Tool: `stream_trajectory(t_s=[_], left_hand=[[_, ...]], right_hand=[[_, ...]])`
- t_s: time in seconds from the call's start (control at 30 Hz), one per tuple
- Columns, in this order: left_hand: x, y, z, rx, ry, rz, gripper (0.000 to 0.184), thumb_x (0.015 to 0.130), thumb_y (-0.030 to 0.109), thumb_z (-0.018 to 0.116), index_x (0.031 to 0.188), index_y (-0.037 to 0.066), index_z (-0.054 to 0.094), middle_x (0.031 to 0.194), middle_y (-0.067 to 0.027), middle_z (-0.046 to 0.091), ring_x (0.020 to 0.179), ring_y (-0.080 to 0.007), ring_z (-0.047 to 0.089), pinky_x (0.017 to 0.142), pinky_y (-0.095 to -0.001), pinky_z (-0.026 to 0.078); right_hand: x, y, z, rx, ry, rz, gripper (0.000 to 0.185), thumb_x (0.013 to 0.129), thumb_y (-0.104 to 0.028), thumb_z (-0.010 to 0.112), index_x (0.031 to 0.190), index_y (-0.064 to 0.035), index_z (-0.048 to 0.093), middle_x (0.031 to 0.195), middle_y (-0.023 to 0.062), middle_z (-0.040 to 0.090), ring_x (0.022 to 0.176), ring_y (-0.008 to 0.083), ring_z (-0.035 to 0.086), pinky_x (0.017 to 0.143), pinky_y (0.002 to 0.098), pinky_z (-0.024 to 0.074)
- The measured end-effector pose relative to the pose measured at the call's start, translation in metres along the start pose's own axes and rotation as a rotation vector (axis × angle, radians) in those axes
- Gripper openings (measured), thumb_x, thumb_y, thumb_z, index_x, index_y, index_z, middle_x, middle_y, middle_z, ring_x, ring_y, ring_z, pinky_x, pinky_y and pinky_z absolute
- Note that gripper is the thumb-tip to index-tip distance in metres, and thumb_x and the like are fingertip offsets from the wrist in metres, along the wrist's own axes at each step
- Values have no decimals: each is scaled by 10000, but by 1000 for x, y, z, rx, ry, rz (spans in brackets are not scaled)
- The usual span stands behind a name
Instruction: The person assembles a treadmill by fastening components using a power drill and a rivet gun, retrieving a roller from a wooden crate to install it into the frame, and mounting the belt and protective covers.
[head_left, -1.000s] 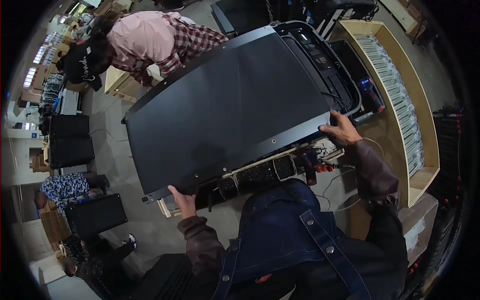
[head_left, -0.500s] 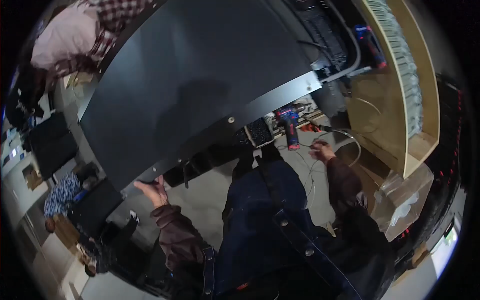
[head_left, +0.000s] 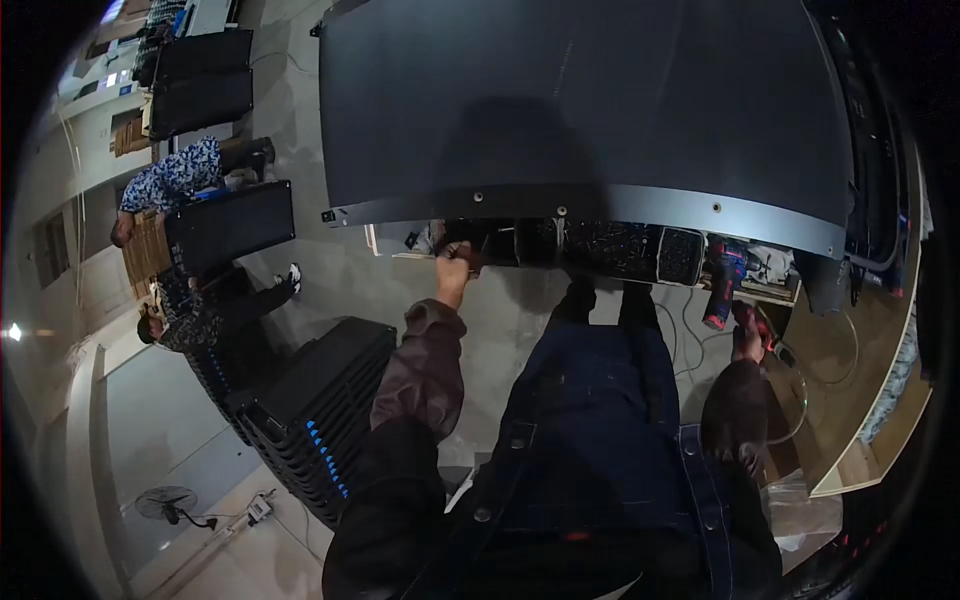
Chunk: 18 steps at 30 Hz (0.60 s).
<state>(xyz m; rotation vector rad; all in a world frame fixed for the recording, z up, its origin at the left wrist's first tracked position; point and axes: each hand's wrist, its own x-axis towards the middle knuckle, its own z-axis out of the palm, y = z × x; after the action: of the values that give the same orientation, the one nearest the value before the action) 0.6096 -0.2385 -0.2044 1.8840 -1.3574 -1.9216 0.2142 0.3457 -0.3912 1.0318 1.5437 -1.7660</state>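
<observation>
Panel (head_left: 700,110) is lying over the black frame (head_left: 878,160), along its near edge, so the covering is looking done; whether any fastening is remaining, you can't tell. Round fittings (head_left: 562,211) are dotting its silver strip (head_left: 640,203), and its dark face is looking smooth (your shadow is darkening the middle). Wide apart, your left hand (head_left: 453,275) is reaching to the trays (head_left: 612,250), your right hand (head_left: 748,340) is hovering by the drill (head_left: 727,280) and red tool (head_left: 767,328); their grips aren't showing clearly.

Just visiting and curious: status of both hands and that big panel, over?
Left hand at the parts bins; right hand at the red tool, grip unclear. Dark panel, hands off, partly hides the bins.
</observation>
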Motion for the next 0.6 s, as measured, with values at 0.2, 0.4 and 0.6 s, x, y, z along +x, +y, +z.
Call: stream_trajectory(t_s=[0.2,0.4,0.6], left_hand=[[70,-22,-3,1099,227,336,322,932,311,627,1073,21,628,1014,-242,673,970,-410,662,785,-520,536],[117,-59,-18,945,266,273,364,952,338,632,1157,41,583,954,-229,706,959,-453,661,769,-541,526],[127,-80,-46,986,341,777,236,942,240,634,934,6,609,791,-127,692,769,-351,682,662,-453,508]], right_hand=[[-156,-42,-41,168,-186,90,449,917,-451,711,1238,-141,658,1228,-1,666,1108,164,611,917,332,458],[-252,-45,-70,-251,40,-477,549,946,-420,646,1407,-144,535,1324,73,607,1190,266,590,952,446,487],[-305,-85,-10,101,-132,-512,411,903,-326,732,1215,-88,610,1115,111,687,1071,265,650,1012,447,493]])
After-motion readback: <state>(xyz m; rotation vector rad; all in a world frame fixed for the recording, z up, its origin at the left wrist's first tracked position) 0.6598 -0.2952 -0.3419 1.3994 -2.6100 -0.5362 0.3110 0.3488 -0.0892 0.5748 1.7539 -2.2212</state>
